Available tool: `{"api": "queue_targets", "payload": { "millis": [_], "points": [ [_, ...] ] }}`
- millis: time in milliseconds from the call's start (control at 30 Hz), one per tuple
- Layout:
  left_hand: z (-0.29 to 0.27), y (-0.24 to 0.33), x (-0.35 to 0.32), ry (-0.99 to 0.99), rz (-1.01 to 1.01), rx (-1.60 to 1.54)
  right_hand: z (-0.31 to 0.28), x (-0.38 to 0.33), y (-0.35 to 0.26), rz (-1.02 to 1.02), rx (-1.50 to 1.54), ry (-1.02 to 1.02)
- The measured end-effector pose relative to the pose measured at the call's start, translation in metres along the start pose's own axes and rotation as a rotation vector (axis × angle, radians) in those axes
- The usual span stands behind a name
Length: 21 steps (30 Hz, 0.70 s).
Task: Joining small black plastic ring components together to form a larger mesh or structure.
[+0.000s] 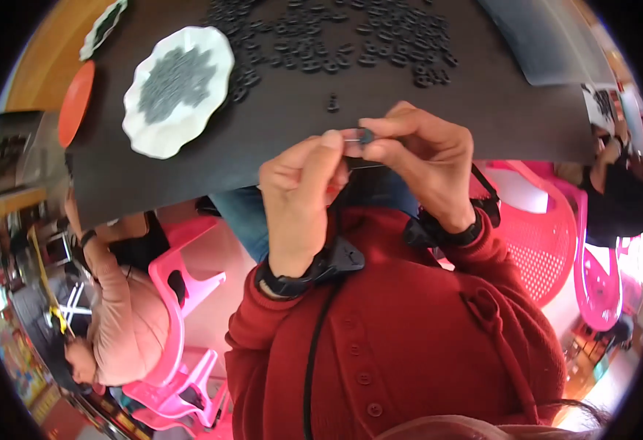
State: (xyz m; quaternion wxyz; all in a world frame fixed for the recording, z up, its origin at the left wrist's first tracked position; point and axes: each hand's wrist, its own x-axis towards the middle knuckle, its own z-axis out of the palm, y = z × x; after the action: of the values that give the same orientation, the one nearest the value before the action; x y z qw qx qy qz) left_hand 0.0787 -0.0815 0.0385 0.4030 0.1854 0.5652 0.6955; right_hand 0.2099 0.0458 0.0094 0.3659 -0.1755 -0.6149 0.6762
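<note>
Over the near edge of the table, my two hands meet with their fingertips almost touching. My left hand [298, 194] is closed in a pinch around a thin, shiny metal pin [352, 140]. Between the thumb and forefinger of my right hand [435, 150] is a small black part [366, 136], which the pin's tip touches or enters; I cannot tell which. A single black piece [332, 103] lies on the table just beyond my fingers. Farther back, many similar black oval pieces [310, 44] are spread loosely.
A white scalloped plate [161, 141] with small dark grey bits stands on the dark table [277, 95] at left, beside an orange-red dish [76, 106]. A clear plastic bin [549, 44] is at the back right. Pink chairs [182, 279] and other people [127, 315] flank me.
</note>
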Motion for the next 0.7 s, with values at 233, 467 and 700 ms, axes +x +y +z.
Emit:
{"api": "queue_targets", "payload": {
  "millis": [233,467,700],
  "points": [
    [0.059,-0.042,0.046,-0.180,-0.055,-0.114,-0.076,0.001,0.000,-0.016,-0.047,0.122],
    [0.057,-0.045,0.046,-0.107,-0.074,-0.112,-0.075,0.003,0.006,-0.021,-0.091,0.122],
    [0.062,-0.046,0.042,-0.080,-0.103,-0.061,-0.079,0.002,0.009,-0.016,-0.139,0.117]
  ]
}}
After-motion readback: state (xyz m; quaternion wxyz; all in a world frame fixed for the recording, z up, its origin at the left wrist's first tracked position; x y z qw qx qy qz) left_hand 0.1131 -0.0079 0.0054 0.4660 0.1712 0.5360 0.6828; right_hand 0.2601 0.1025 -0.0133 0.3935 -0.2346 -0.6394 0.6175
